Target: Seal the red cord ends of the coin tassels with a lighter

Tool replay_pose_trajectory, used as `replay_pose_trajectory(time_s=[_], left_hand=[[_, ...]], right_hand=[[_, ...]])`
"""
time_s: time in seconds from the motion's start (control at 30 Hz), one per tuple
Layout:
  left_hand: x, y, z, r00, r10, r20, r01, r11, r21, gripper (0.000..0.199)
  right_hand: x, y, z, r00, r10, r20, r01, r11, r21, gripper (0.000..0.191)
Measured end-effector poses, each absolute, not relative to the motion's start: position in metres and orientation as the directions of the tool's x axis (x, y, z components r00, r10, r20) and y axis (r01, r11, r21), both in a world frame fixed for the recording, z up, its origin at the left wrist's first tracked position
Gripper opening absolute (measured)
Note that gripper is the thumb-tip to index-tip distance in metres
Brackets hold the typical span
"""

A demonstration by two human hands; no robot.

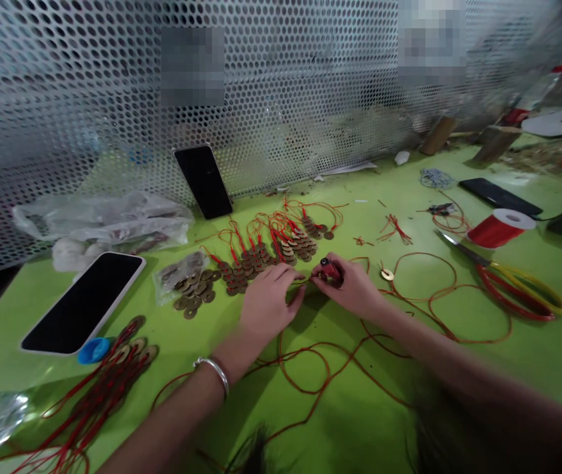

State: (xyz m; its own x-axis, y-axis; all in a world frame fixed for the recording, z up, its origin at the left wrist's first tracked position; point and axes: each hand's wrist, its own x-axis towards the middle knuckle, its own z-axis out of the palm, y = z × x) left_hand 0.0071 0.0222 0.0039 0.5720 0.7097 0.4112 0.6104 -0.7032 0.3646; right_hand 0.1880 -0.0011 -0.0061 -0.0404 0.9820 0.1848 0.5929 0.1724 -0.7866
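Observation:
Near the middle of the green table [458, 388], my left hand [271, 299] has its thumb and fingers closed on a thin red cord. My right hand [347, 286] is close beside it, wrapped round a small dark red lighter [331, 268], its fingertips at the same cord. Loops of red cord [327, 368] spread over the table below and right of the hands. One coin [387, 274] lies on the cord right of my right hand. Behind my hands lie strings of bronze coins with red cord [255, 257].
Scissors [495, 266] and a red thread spool [498, 228] lie at the right. One phone [205, 181] leans on the perforated metal screen [281, 85]; another [85, 303] lies left, near a blue cap [93, 350] and more coin strings [112, 382].

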Motion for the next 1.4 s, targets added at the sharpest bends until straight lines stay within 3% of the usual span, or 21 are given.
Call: replay_pose_trajectory(time_s=[0.33,0.6,1.0,1.4], left_hand=[[0.0061,0.0227,0.0034,0.598,0.703,0.385,0.589,-0.711,0.384,0.010],[0.0065,0.0214,0.0055,0.645,0.670,0.368,0.599,-0.741,0.302,0.014],[0.0051,0.0243,0.0007,0.543,0.694,0.473,0.595,-0.715,0.366,0.015],[0.0060,0.0224,0.0052,0.596,0.680,0.426,0.579,-0.732,0.358,0.006]], right_hand=[[0.1866,-0.0039,-0.0049,-0.089,0.977,0.192,0.626,0.205,-0.753,0.010],[0.1866,-0.0034,-0.0033,-0.094,0.976,0.196,0.628,0.211,-0.749,0.008],[0.1886,-0.0023,-0.0072,-0.055,0.981,0.186,0.561,0.185,-0.807,0.014],[0.1878,-0.0028,-0.0053,-0.097,0.975,0.201,0.592,0.219,-0.776,0.010]])
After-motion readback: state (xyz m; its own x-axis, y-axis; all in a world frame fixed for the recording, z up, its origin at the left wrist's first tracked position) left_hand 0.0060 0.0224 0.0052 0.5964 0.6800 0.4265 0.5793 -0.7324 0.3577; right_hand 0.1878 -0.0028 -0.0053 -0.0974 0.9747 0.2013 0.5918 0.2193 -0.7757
